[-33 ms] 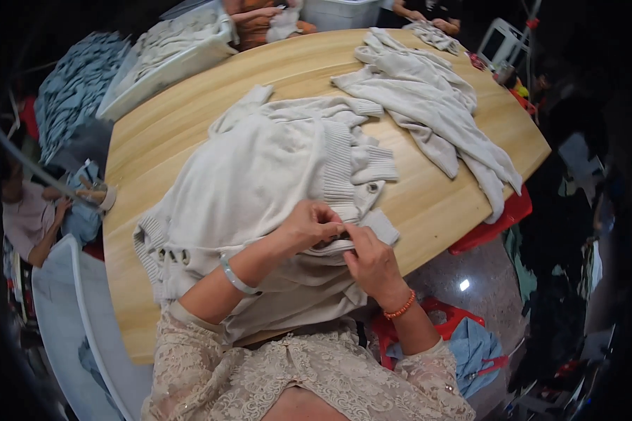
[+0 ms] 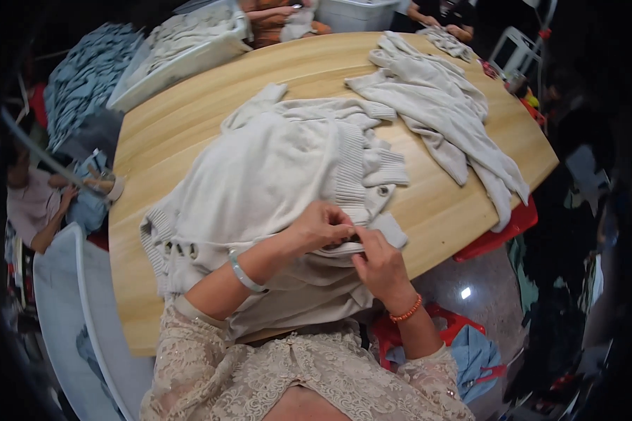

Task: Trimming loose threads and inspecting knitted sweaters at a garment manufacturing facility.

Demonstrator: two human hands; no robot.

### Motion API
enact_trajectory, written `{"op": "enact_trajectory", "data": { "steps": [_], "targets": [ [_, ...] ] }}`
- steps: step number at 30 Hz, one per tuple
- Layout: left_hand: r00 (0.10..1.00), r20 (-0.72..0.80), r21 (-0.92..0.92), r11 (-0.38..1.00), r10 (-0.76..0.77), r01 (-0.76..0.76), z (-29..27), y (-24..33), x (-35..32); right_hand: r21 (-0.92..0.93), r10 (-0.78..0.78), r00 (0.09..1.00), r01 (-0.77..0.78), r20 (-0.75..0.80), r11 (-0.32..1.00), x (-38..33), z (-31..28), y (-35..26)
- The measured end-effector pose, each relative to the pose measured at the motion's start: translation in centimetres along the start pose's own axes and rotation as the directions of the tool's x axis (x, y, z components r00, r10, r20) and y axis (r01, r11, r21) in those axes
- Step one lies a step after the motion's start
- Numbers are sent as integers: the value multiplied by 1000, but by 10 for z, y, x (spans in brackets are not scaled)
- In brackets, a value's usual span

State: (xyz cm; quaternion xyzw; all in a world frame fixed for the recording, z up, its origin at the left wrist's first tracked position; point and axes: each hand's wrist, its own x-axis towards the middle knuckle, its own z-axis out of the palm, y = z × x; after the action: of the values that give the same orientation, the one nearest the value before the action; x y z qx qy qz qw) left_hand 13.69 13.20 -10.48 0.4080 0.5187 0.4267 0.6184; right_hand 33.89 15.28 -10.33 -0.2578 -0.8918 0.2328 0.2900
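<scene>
A cream knitted cardigan [image 2: 260, 168] with ribbed edges and dark buttons lies bunched on the wooden table in front of me. At its near right side, my left hand [image 2: 319, 228] pinches the knit edge between bent fingers. Close against it, my right hand [image 2: 383, 263] also grips that edge, its thumb and fingertips together. The fingertips of both hands almost meet over a small dark spot in the fabric, and they partly hide it. One button [image 2: 383, 190] shows on the cardigan's right edge, just beyond my hands.
More cream knitwear [image 2: 435, 105] lies across the right of the table [image 2: 168, 119]. White tubs stand at the far left [image 2: 182, 70] and near left [image 2: 84, 302]. A blue-grey garment heap [image 2: 91, 84] sits at the left. Co-workers [image 2: 35, 203] surround the table; red stools [image 2: 502, 228] are at right.
The whole view has shifted slightly, so the table and cardigan appear a little farther right. Both hands stay pinched at the same part of the cardigan.
</scene>
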Motion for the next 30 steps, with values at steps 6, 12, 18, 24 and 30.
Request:
{"op": "enact_trajectory", "data": {
  "steps": [6,12,18,24,30],
  "targets": [
    [921,127,610,703,369,-366,5,4,-33,153,18,1000,-18,-1,988,1,3,9],
    [928,-48,650,717,369,-252,13,-10,-29,380,97,985,-145,144,914,2,-3,14],
    [924,-55,541,789,378,-291,6,-18,-25,454,113,973,-196,203,869,-4,2,18],
    [929,63,384,850,365,-360,1,-13,-22,356,81,985,-130,151,925,-9,1,18],
    [909,4,446,813,418,-375,-13,-20,-30,440,-50,976,-50,213,897,9,-5,5]
  ]
}}
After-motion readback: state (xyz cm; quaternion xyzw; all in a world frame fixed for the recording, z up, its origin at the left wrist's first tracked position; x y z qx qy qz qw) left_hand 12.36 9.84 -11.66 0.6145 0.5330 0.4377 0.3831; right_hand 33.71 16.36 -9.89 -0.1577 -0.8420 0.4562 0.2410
